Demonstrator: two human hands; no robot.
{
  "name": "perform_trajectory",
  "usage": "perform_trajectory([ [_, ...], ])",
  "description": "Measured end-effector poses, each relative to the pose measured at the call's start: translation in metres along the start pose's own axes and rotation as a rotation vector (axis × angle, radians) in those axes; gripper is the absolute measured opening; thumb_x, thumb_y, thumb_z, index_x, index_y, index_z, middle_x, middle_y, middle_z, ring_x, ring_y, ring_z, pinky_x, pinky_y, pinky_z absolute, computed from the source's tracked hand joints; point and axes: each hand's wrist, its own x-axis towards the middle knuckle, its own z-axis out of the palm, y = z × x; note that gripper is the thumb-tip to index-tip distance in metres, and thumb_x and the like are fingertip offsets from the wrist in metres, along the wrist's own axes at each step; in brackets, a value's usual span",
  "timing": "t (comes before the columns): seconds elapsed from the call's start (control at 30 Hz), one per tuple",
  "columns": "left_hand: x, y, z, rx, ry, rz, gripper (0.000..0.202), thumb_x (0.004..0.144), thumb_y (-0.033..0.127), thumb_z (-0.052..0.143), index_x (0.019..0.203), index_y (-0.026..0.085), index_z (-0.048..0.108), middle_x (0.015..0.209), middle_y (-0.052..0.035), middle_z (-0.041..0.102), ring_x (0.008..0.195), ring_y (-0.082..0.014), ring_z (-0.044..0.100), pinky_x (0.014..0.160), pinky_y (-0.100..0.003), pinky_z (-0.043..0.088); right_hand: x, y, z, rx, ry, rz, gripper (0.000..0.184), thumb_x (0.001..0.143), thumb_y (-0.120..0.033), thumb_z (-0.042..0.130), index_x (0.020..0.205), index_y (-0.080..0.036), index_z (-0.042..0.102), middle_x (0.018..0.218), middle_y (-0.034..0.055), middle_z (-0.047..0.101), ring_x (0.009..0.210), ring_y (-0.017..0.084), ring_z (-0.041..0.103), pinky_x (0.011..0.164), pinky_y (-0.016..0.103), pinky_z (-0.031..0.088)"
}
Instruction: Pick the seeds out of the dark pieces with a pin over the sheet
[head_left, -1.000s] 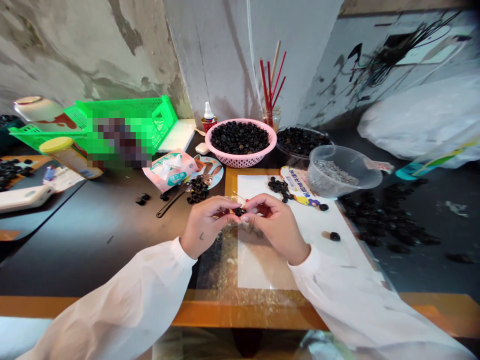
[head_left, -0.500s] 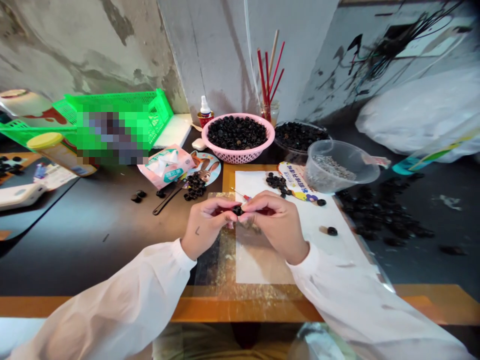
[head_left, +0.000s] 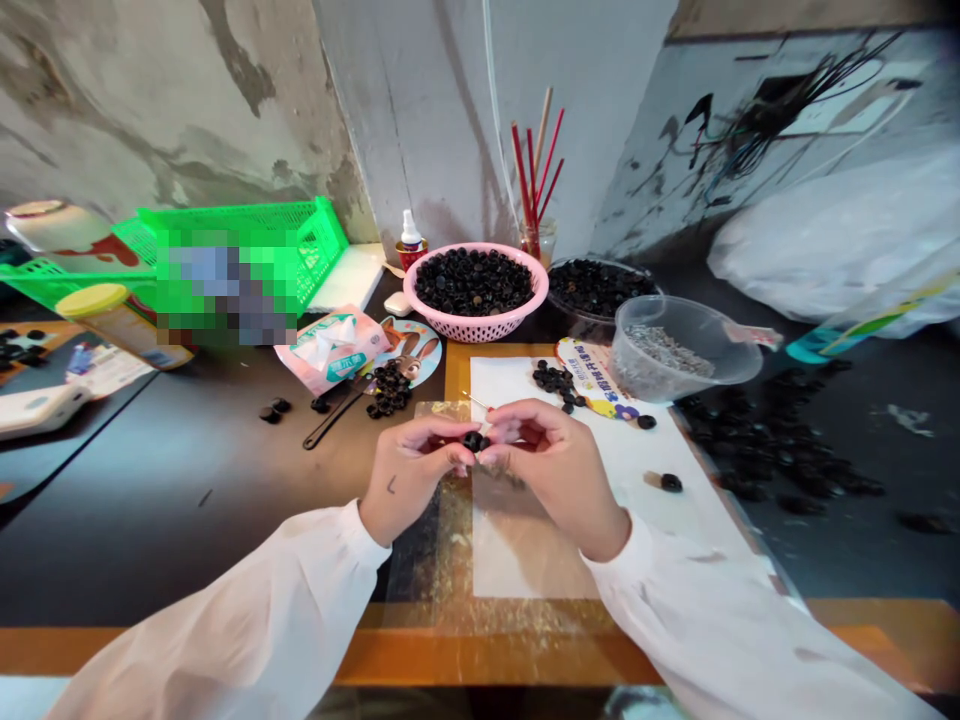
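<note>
The left hand (head_left: 414,470) and right hand (head_left: 559,475) pinch a small black bead (head_left: 474,441) over white paper (head_left: 525,550). Both grips closed on it

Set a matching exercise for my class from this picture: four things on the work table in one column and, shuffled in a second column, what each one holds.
Column 1
1. pink plastic basket
2. clear plastic tub
3. glass jar
4. left hand and right hand

Column 2
A. a small black piece, pinched between them
B. grey fragments
C. a heap of black round pieces
D. red sticks, standing upright

Right pairs: 1-C, 2-B, 3-D, 4-A
</note>
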Motion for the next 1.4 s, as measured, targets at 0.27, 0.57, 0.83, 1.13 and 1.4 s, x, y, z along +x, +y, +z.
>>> perform_trajectory([
  [0.27,0.002,0.001,0.002,-0.01,0.042,-0.026,0.018,0.06,0.009,0.085,0.073,0.021,0.082,0.058,-0.0004,0.072,0.046,-0.0086,0.062,0.048,-0.015,0.053,-0.007,-0.002,0.001,-0.118,0.045,-0.08,0.021,0.068,-0.013,0.081,0.085,-0.025,0.077,0.081,-0.0016,0.078,0.076,0.014,0.075,0.072,0.022,0.063],
  [0.57,0.002,0.002,0.004,0.031,0.071,-0.057,0.016,0.059,0.017,0.088,0.075,0.018,0.082,0.052,-0.0002,0.068,0.045,-0.0095,0.059,0.048,-0.019,0.052,-0.008,0.0,-0.004,-0.303,0.002,-0.296,0.036,0.08,-0.008,0.074,0.11,-0.027,0.073,0.091,-0.0026,0.08,0.083,0.013,0.077,0.082,0.022,0.064],
  [0.83,0.001,0.001,0.003,0.144,0.05,-0.002,0.022,0.066,0.034,0.088,0.078,0.016,0.083,0.057,-0.0026,0.067,0.047,-0.0108,0.055,0.047,-0.024,0.05,-0.006,0.002,-0.011,-0.568,-0.024,-0.446,0.024,0.087,-0.01,0.065,0.1,-0.027,0.077,0.096,0.0006,0.08,0.086,0.018,0.077,0.084,0.031,0.064],
  [1.13,-0.004,-0.002,0.003,0.262,0.035,-0.056,0.034,0.071,0.037,0.084,0.099,0.017,0.082,0.085,-0.0082,0.078,0.067,-0.0179,0.069,0.06,-0.027,0.06,-0.003,0.008,-0.01,-0.732,-0.009,-0.54,0.023,0.087,-0.009,0.06,0.089,-0.025,0.077,0.084,0.0001,0.079,0.077,0.017,0.074,0.074,0.028,0.061],
  [1.4,0.001,0.001,-0.003,0.464,-0.118,0.095,0.023,0.079,0.033,0.08,0.098,0.019,0.082,0.089,-0.0072,0.079,0.079,-0.0195,0.071,0.072,-0.026,0.058,-0.004,0.011,-0.015,-0.817,-0.105,-0.576,0.03,0.092,-0.01,0.056,0.114,-0.025,0.07,0.103,0.0048,0.075,0.092,0.018,0.072,0.086,0.031,0.06],
])
